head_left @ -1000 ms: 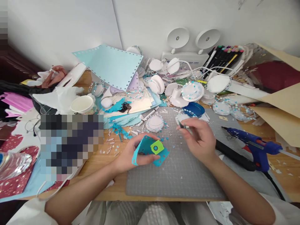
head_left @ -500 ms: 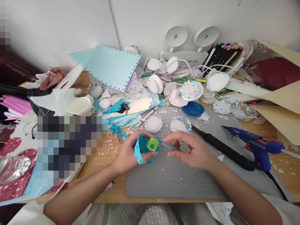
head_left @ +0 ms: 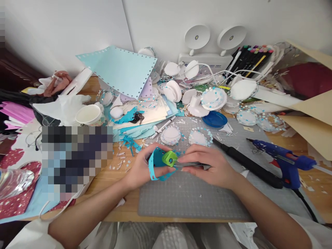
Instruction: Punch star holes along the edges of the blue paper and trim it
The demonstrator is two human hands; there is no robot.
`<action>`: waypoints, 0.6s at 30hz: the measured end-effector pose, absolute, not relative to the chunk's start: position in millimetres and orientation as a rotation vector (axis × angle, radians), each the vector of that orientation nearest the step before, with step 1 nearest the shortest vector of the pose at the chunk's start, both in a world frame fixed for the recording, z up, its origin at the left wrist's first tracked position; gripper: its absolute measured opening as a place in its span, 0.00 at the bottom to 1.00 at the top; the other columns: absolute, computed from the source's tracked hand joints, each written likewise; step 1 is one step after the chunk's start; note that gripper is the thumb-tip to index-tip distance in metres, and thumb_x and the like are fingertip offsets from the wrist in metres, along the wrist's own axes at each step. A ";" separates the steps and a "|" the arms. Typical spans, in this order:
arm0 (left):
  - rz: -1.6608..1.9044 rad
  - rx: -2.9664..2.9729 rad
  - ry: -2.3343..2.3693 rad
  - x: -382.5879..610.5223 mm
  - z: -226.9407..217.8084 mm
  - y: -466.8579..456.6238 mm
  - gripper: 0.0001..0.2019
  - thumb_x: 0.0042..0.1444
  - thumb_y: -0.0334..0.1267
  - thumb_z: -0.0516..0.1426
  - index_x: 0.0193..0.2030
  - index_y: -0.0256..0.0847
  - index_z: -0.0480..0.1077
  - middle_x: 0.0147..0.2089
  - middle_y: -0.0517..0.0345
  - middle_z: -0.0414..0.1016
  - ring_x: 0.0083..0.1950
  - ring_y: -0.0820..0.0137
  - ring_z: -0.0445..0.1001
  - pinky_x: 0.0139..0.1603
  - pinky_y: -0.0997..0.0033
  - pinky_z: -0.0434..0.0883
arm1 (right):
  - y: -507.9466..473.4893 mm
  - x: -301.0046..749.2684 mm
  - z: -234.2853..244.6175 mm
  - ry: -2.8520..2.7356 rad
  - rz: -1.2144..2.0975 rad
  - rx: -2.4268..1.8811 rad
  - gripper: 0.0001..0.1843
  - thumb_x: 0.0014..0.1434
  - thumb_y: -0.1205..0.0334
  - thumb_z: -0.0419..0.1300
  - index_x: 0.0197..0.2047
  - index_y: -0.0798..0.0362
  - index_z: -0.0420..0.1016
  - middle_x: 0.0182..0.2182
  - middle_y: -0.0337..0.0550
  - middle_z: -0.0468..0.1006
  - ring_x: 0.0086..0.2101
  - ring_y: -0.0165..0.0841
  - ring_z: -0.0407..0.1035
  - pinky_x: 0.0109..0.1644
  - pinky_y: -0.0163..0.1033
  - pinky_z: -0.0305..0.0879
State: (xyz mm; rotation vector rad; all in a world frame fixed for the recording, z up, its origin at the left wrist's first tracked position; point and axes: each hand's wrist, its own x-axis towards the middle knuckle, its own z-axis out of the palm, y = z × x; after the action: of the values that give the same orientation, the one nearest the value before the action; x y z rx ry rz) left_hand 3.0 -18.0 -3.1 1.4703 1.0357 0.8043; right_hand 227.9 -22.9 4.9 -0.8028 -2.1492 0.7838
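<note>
My left hand (head_left: 141, 167) is closed around a green craft punch (head_left: 169, 158) and a curled strip of bright blue paper (head_left: 156, 169) with punched holes. The paper bends round the punch's left side and below it. My right hand (head_left: 212, 166) pinches slim grey tweezers (head_left: 198, 163) between thumb and fingers, their tip end at the punch's right side. Whether the tip touches the punch, I cannot tell. Both hands are above the grey cutting mat (head_left: 181, 200). Just beyond them lie two white discs, one a left disc (head_left: 170, 135), the other a right disc (head_left: 198, 137), ringed by small paper stars.
At right lie a black-handled tool (head_left: 251, 166) and a blue glue gun (head_left: 282, 155). A blue lid (head_left: 214, 119), a white paper cup (head_left: 89, 114), stacked paper (head_left: 124, 133) and several decorated white discs crowd the back. Blue paper scraps (head_left: 131, 144) lie left of the mat.
My right hand has brought the tweezers' tip end closer to the green punch, moving slightly left. The punch has tilted a little in my left hand.
</note>
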 end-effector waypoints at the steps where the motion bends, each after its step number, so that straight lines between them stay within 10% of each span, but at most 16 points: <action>1: 0.804 1.477 1.022 2.7 -4.7 -18.1 0.20 0.41 0.37 0.69 0.42 0.41 0.72 0.37 0.61 0.76 0.38 0.69 0.73 0.38 0.75 0.69 | -22.7 228.2 4.1 -2.152 0.767 -0.808 0.10 0.58 0.66 0.62 0.45 0.49 0.75 0.35 0.43 0.76 0.33 0.30 0.71 0.33 0.34 0.68; 18: 0.788 1.528 1.016 3.3 -8.0 -18.6 0.20 0.44 0.37 0.68 0.45 0.38 0.75 0.40 0.56 0.79 0.39 0.68 0.74 0.40 0.75 0.69 | -23.0 231.4 1.2 -2.213 0.641 -0.845 0.10 0.57 0.70 0.62 0.43 0.53 0.76 0.33 0.43 0.76 0.31 0.28 0.70 0.32 0.33 0.65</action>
State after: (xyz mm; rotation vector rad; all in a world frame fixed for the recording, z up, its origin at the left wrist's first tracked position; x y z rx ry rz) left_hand 3.3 -18.6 -8.0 1.5278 1.0164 0.7879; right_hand 231.4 -23.0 1.2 -0.8449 -2.2133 0.6413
